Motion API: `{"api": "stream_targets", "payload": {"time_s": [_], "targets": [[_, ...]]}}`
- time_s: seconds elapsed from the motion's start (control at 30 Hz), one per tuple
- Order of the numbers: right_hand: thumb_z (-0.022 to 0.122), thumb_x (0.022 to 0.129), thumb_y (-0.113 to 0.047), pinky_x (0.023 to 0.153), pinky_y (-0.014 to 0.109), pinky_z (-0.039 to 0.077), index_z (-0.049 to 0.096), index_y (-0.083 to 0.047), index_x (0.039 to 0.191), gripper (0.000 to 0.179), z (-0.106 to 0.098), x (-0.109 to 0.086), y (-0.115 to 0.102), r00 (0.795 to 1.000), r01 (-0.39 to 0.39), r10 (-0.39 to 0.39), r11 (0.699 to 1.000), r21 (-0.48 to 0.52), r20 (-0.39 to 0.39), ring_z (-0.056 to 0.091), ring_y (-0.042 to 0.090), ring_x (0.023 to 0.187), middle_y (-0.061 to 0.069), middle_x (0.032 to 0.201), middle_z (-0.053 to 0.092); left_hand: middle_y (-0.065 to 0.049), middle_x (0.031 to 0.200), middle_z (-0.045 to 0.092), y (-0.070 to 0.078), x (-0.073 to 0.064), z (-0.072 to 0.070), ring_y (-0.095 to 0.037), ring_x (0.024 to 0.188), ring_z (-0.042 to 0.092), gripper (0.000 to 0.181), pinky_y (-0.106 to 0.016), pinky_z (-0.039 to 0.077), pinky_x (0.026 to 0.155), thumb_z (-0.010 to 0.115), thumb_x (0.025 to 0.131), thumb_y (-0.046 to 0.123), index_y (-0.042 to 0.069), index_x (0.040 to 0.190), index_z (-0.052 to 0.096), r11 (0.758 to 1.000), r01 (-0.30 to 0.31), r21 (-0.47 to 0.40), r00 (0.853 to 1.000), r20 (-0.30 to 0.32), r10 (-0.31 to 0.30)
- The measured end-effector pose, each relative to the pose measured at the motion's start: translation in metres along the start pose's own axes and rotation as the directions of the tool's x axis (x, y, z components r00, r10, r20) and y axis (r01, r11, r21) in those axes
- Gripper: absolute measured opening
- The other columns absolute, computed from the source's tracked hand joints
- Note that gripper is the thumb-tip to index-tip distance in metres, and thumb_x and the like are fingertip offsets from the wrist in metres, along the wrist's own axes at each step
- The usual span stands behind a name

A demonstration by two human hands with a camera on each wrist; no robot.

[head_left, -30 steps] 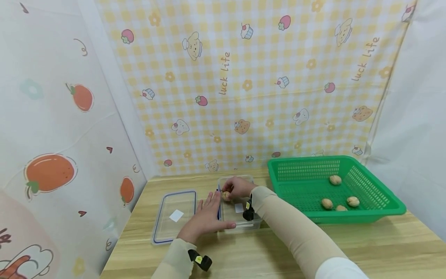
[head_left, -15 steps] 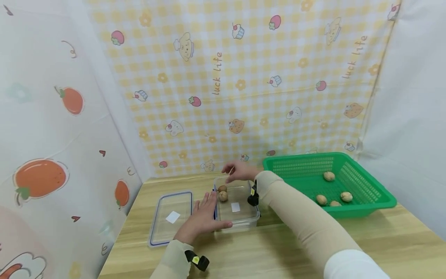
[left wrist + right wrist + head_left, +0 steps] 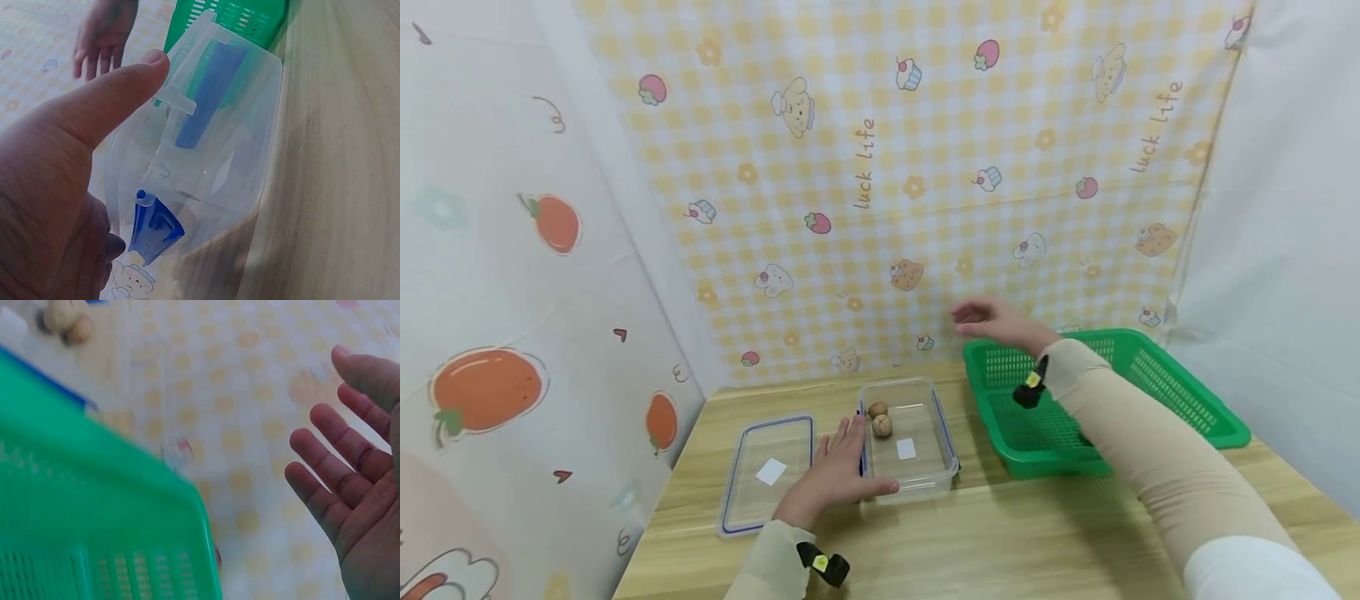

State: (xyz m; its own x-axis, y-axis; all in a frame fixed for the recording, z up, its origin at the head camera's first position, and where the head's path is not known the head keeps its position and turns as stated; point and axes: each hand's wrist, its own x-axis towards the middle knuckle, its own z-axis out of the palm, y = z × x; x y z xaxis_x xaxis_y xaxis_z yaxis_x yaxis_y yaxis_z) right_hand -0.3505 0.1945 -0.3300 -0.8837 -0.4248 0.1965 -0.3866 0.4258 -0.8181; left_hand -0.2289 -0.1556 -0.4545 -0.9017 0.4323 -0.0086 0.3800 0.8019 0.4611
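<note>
In the head view, my left hand [image 3: 835,481] rests on the left side of a clear plastic container [image 3: 921,483], fingers straight and thumb stretched across its near side. Two walnuts [image 3: 882,426] sit together against that left wall, beside a white label [image 3: 906,449]. My right hand [image 3: 1000,322] hangs in the air by the back left corner of a green basket [image 3: 1021,465]. Its fingers [image 3: 325,450] are spread and empty in the right wrist view. My right forearm covers much of the basket; only a sliver of a walnut shows there.
A clear lid [image 3: 805,433] with a blue seal and white label lies left of the container. The wooden table [image 3: 970,542] meets a checked curtain [image 3: 850,292] at the back. A blue side latch [image 3: 156,231] hangs down from the container.
My right hand has let go of a walnut inside the container, then lifted out and moved right to the green basket. My left hand has stayed at the container's left side.
</note>
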Motion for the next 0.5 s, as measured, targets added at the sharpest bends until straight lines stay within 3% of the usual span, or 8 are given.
{"api": "stream_targets", "payload": {"time_s": [0.17, 0.33, 0.5], "targets": [[0.068, 0.098, -0.025, 0.108, 0.052, 0.043, 0.056, -0.004, 0.138, 0.047, -0.044, -0.027, 0.026, 0.993, -0.03, 0.03, 1.0, 0.005, -0.111, 0.059, 0.032, 0.122, 0.023, 0.136, 0.06, -0.015, 0.169, 0.007, 0.001, 0.0, 0.0, -0.031, 0.156, 0.0, 0.126, -0.062, 0.001, 0.121, 0.065, 0.079, 0.077, 0.002, 0.162, 0.008, 1.0, -0.001, 0.009, 1.0, 0.004, 0.001], [0.068, 0.099, -0.033, 0.106, 0.055, 0.043, 0.056, -0.006, 0.14, 0.051, -0.077, -0.057, 0.058, 0.969, -0.105, 0.096, 0.994, -0.028, -0.227, 0.061, 0.017, 0.116, 0.022, 0.14, 0.057, -0.016, 0.168, 0.007, 0.002, -0.001, -0.001, -0.033, 0.155, 0.001, 0.125, -0.062, 0.002, 0.121, 0.066, 0.079, 0.076, 0.002, 0.162, 0.008, 1.0, -0.004, 0.0, 1.0, 0.006, 0.004], [0.065, 0.1, -0.038, 0.099, 0.046, 0.05, 0.052, -0.005, 0.144, 0.057, -0.1, -0.085, 0.094, 0.95, -0.166, 0.142, 0.984, -0.064, -0.279, 0.06, 0.001, 0.105, 0.02, 0.14, 0.057, -0.015, 0.169, 0.006, 0.001, -0.001, -0.001, -0.033, 0.155, 0.001, 0.124, -0.062, 0.002, 0.121, 0.068, 0.08, 0.073, 0.002, 0.162, 0.008, 1.0, -0.003, -0.015, 1.0, 0.001, 0.003]]}}
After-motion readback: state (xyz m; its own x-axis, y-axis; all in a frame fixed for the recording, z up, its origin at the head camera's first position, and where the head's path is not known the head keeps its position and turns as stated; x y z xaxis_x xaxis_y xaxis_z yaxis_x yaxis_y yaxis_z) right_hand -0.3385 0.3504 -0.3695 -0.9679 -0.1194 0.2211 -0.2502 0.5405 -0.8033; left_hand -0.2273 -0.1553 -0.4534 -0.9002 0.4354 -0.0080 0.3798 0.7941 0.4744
